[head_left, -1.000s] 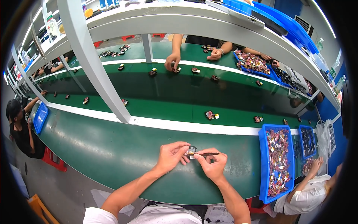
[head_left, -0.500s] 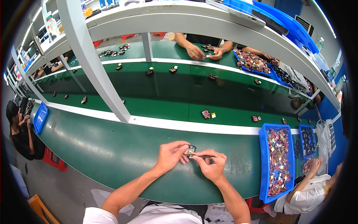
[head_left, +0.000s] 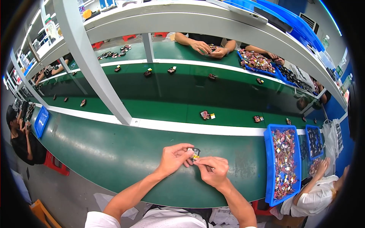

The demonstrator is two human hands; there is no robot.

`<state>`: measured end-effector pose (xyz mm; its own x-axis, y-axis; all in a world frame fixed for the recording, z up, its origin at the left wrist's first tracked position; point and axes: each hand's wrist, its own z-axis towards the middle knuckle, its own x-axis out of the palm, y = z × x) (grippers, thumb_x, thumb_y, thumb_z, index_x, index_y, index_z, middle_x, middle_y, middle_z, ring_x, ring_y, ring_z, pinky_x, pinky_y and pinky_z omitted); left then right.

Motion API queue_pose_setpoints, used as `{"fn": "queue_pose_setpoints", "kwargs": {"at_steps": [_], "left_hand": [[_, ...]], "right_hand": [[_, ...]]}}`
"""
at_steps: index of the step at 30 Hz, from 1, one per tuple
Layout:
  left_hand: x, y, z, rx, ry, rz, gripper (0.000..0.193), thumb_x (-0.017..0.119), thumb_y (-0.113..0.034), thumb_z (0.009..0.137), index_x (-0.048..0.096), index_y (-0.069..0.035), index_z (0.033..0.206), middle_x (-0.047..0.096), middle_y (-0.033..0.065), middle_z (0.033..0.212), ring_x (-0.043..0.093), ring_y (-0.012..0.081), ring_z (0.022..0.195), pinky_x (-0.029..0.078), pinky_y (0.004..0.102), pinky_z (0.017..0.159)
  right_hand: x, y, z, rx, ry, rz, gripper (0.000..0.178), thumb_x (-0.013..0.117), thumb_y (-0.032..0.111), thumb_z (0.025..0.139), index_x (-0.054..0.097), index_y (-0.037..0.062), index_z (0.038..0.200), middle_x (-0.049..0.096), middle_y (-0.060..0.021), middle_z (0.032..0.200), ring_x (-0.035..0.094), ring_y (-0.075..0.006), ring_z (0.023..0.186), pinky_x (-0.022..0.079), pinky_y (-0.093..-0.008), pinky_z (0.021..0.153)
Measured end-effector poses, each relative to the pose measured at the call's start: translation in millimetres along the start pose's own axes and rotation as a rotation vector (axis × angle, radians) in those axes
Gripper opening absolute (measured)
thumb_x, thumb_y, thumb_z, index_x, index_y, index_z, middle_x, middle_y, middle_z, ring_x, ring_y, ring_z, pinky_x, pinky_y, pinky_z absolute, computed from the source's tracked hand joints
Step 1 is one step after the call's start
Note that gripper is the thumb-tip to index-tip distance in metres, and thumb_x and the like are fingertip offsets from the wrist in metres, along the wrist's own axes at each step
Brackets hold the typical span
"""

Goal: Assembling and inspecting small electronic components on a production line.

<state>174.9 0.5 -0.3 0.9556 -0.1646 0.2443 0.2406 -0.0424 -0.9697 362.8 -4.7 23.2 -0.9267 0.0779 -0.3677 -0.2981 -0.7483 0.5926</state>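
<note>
In the middle of the green bench, my left hand pinches a small black plastic housing by its left side. A little yellow and pale parts show in the lower half of the housing, partly covered by my left fingers. My right hand is closed, its thumb and fingertips pressed together at the housing's lower right edge. What those right fingers grip is hidden; the dark thin tool that was in them does not show now.
Beyond a white rail, small assemblies lie on a green conveyor belt. A blue tray of small wired parts stands at right, another blue tray far left. A grey post rises left of me. Co-workers' hands work opposite.
My right hand has turned and its fingers have drawn together at the housing; the dark thin tool is out of sight. The assemblies on the belt have slid left. My left hand stays put.
</note>
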Motion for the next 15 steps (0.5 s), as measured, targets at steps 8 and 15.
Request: {"fn": "queue_pose_setpoints", "kwargs": {"at_steps": [8,15], "left_hand": [[1,2,0,-0.007,-0.044,0.048,0.02,0.064,0.001,0.096,0.063,0.01,0.114,0.071,0.0141,0.086,0.07,0.0149,0.065,0.059,0.0261,0.054],[3,2,4,-0.032,-0.092,0.166,0.016,0.065,0.003,0.095,0.063,0.01,0.109,0.069,0.0122,0.083,0.069,0.0153,0.062,0.058,0.0263,0.052]], "right_hand": [[5,-1,-1,-0.041,0.008,-0.049,0.016,0.079,-0.006,0.071,0.074,0.0064,0.079,0.076,-0.0065,0.076,0.067,-0.0146,0.053,0.049,-0.0242,0.051],[8,-7,0,-0.08,-0.014,-0.059,0.015,0.081,-0.004,0.071,0.073,0.0064,0.079,0.076,-0.0059,0.076,0.062,-0.0132,0.048,0.044,-0.0247,0.046]]}}
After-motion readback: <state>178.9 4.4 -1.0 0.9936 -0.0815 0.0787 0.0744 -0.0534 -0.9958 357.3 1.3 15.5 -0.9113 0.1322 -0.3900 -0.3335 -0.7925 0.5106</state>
